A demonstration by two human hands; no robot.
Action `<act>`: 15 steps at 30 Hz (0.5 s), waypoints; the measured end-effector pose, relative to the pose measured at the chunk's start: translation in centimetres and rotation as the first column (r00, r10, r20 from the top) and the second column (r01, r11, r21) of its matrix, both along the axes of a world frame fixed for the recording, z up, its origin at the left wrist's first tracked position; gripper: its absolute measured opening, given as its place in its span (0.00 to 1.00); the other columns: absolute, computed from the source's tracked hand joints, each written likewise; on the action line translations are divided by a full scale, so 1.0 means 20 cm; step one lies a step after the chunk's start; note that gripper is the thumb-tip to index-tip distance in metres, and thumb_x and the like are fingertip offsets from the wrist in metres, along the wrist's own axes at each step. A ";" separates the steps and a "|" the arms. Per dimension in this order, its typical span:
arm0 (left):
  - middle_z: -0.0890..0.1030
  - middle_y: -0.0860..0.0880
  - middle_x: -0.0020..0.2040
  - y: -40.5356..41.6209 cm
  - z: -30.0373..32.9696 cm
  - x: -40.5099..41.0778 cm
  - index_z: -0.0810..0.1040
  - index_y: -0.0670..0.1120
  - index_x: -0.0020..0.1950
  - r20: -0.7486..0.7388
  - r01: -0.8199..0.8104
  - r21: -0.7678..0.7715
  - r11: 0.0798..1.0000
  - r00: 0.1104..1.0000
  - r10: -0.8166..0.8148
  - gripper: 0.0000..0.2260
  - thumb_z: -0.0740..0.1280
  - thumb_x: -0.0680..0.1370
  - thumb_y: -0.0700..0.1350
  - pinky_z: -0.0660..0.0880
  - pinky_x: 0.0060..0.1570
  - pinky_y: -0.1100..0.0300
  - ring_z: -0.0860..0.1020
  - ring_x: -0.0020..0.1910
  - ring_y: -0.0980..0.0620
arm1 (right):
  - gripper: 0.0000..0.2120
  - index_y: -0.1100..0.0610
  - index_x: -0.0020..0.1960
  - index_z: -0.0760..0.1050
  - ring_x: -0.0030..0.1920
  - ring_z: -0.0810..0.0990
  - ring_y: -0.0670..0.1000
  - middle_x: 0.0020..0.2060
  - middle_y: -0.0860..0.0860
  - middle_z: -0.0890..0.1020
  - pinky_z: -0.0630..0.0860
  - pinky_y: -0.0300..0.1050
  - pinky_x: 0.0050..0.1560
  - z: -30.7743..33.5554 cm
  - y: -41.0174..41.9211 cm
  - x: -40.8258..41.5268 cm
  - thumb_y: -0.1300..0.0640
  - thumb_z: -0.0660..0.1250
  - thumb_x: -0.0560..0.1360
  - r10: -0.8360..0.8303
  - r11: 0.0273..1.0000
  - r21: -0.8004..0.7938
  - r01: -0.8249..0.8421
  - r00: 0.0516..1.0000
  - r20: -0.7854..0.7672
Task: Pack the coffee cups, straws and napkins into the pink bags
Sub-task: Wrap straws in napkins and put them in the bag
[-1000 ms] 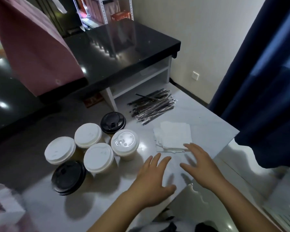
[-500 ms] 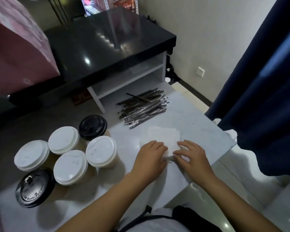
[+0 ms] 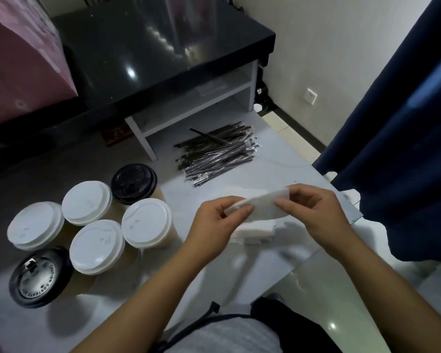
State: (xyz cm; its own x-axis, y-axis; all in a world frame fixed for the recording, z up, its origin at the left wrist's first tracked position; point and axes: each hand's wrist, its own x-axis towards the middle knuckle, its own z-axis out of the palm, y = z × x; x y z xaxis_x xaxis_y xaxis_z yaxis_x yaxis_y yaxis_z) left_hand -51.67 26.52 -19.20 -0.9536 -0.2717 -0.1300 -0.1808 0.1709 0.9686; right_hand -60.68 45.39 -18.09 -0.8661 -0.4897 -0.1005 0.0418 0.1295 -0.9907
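We are pinching a white napkin (image 3: 261, 203) between our left hand (image 3: 215, 225) and right hand (image 3: 316, 212), lifting it above the napkin stack (image 3: 255, 233); straws (image 3: 217, 154) are lying at twelve o'clock, cups (image 3: 145, 222) at nine.

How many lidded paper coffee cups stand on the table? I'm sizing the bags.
6, clustered at left: white-lidded far-left, back, front, right; black-lidded back cup, black-lidded front-left cup. None seems hidden.
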 end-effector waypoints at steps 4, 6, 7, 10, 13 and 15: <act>0.83 0.44 0.41 0.00 0.07 0.01 0.84 0.39 0.50 0.092 -0.102 0.314 0.944 0.993 0.076 0.06 0.70 0.78 0.39 0.78 0.43 0.54 0.80 0.40 0.50 | 0.09 0.63 0.51 0.83 0.46 0.85 0.59 0.45 0.60 0.86 0.83 0.50 0.51 0.08 0.02 -0.01 0.61 0.72 0.72 0.157 0.983 0.070 -0.167 0.978 0.136; 0.85 0.44 0.44 0.01 0.06 0.02 0.83 0.39 0.54 0.155 -0.154 0.399 0.904 0.983 0.099 0.07 0.70 0.77 0.37 0.81 0.44 0.51 0.82 0.43 0.48 | 0.05 0.61 0.47 0.85 0.43 0.85 0.57 0.43 0.58 0.86 0.83 0.47 0.47 0.07 0.02 0.00 0.60 0.71 0.74 0.065 0.990 0.113 -0.079 0.990 0.122; 0.85 0.44 0.45 0.01 0.05 0.03 0.82 0.40 0.55 0.175 -0.163 0.424 0.891 0.980 0.096 0.08 0.70 0.76 0.36 0.81 0.44 0.51 0.83 0.44 0.48 | 0.05 0.58 0.46 0.85 0.41 0.86 0.53 0.42 0.55 0.87 0.82 0.42 0.43 0.05 0.01 0.01 0.61 0.71 0.75 0.004 0.995 0.102 -0.018 0.992 0.129; 0.85 0.46 0.43 0.03 0.02 0.05 0.81 0.43 0.56 0.197 -0.156 0.447 0.881 0.978 0.073 0.11 0.69 0.76 0.33 0.82 0.39 0.55 0.83 0.42 0.50 | 0.07 0.64 0.45 0.84 0.38 0.82 0.53 0.40 0.60 0.85 0.78 0.45 0.41 0.02 0.03 0.04 0.60 0.70 0.75 -0.095 0.994 0.073 0.083 0.980 0.173; 0.82 0.42 0.42 0.04 0.00 0.06 0.80 0.45 0.56 0.225 -0.197 0.453 0.869 0.969 0.103 0.11 0.69 0.77 0.33 0.82 0.39 0.54 0.82 0.40 0.48 | 0.09 0.66 0.44 0.82 0.39 0.80 0.54 0.41 0.64 0.84 0.77 0.48 0.44 -0.03 0.06 0.05 0.59 0.71 0.75 -0.104 0.992 0.091 0.089 0.978 0.179; 0.83 0.41 0.44 0.04 -0.03 0.06 0.79 0.44 0.59 0.238 -0.232 0.442 0.866 0.962 0.136 0.12 0.69 0.77 0.33 0.81 0.40 0.54 0.82 0.40 0.48 | 0.16 0.71 0.45 0.78 0.38 0.76 0.54 0.40 0.71 0.79 0.72 0.50 0.45 -0.06 0.09 0.04 0.56 0.72 0.74 -0.154 0.985 0.103 0.140 0.978 0.144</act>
State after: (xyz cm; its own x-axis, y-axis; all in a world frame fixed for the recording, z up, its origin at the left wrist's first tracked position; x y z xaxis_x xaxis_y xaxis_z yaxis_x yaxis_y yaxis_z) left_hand -50.42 27.25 -19.74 -0.8350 -0.3024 -0.4597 -0.3551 -0.3420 0.8700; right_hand -59.89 47.17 -19.39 -0.8992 -0.3410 -0.2741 0.2153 0.2006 -0.9557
